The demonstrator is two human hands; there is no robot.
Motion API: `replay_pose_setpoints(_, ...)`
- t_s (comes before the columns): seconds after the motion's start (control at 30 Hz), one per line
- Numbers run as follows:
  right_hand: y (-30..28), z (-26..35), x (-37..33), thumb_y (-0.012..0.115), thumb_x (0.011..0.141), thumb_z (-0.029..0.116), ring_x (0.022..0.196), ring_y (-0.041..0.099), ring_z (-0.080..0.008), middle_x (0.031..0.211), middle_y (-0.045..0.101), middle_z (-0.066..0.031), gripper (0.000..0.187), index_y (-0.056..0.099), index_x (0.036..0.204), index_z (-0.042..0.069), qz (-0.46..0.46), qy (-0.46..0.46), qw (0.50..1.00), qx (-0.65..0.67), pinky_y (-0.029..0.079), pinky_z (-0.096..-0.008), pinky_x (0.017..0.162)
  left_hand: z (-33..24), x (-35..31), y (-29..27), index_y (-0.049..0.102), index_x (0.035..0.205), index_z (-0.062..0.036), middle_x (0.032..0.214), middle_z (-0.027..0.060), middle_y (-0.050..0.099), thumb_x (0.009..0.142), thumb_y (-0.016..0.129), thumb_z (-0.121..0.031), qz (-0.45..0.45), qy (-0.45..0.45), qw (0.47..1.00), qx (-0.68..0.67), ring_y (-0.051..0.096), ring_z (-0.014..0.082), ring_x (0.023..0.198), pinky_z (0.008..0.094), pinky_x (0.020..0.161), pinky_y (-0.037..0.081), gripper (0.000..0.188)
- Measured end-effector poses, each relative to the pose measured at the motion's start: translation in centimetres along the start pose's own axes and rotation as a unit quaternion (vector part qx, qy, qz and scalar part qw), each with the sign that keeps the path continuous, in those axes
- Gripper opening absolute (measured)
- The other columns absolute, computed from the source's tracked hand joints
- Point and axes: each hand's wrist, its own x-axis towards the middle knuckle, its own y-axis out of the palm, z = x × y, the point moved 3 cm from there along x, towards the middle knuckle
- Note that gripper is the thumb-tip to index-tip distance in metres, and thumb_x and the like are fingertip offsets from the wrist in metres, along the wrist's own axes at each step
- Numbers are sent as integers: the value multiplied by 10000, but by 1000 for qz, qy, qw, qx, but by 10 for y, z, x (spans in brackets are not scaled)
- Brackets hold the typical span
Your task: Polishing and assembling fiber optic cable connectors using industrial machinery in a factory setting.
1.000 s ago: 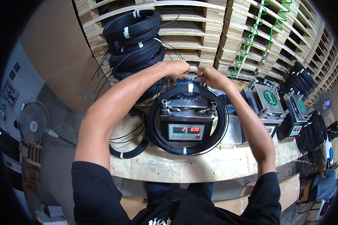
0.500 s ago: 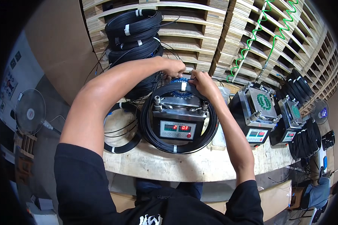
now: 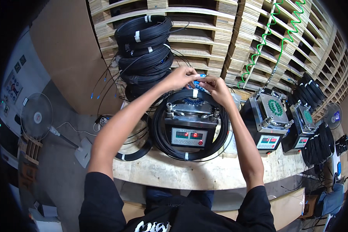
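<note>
Both hands meet above the back of a black polishing machine (image 3: 187, 131) with a metal top and a lit red display. In a closed pinch, my left hand (image 3: 181, 79) holds a small blue cable connector (image 3: 202, 75). My right hand (image 3: 217, 91) is closed too, its fingertips right beside that connector; whatever they hold is too small to make out. Below the fingers, a ring of blue connectors (image 3: 195, 102) sits on the machine's top. A black cable coil (image 3: 154, 141) with white tape bands loops around the machine, passing over its back.
Stacked black cable coils (image 3: 143, 36) rise behind to the left; another coil (image 3: 133, 155) lies below them on the wooden table (image 3: 174, 176). Two similar machines (image 3: 272, 112) (image 3: 303, 120) with green connector rings stand right. Pallets (image 3: 197, 23) back the table. A fan (image 3: 37, 117) stands left.
My left hand has come from behind the machine's ring to beside my right, and a blue connector now shows between the fingers. The whole view has shifted slightly.
</note>
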Motion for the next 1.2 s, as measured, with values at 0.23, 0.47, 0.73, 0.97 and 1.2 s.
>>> replay_pose_setpoints(0.23,16,25,8,759,892,33,756,540,-81,809,601,-5,460,559,1306,52,-14,32,998,58,465,-246,670,18,-18,-5,732,997,32,792,25,701,982,691,-260,-37,47,998,-23,619,74,694,249,639,502,296)
replay_pose_setpoints(0.47,9,22,7,767,891,90,874,644,-92,905,725,-62,175,733,1019,-26,58,46,997,1,518,-272,770,16,-33,-8,768,1046,26,812,43,745,943,739,-228,-26,23,998,53,605,58,738,244,666,498,277)
replay_pose_setpoints(0.73,-12,29,-7,668,930,18,849,660,-143,885,710,-108,264,711,1190,0,28,69,997,-30,523,-303,781,-1,-59,-8,757,1074,6,910,132,738,928,709,-170,-111,96,983,110,665,155,772,315,738,525,234)
replay_pose_setpoints(0.97,-7,42,-25,608,881,-25,987,696,-402,1020,720,-256,273,714,1132,-33,71,-6,992,-105,545,-426,881,-1,-71,0,686,1147,65,1032,197,682,988,602,-159,-79,138,962,224,670,343,950,387,857,516,287)
replay_pose_setpoints(1.2,9,37,-43,716,877,127,1008,658,-432,1198,636,-198,422,596,1276,58,79,36,955,-285,533,-529,817,-21,-75,14,532,1269,52,1189,262,633,986,620,-307,9,28,940,340,618,451,1108,483,945,503,466)
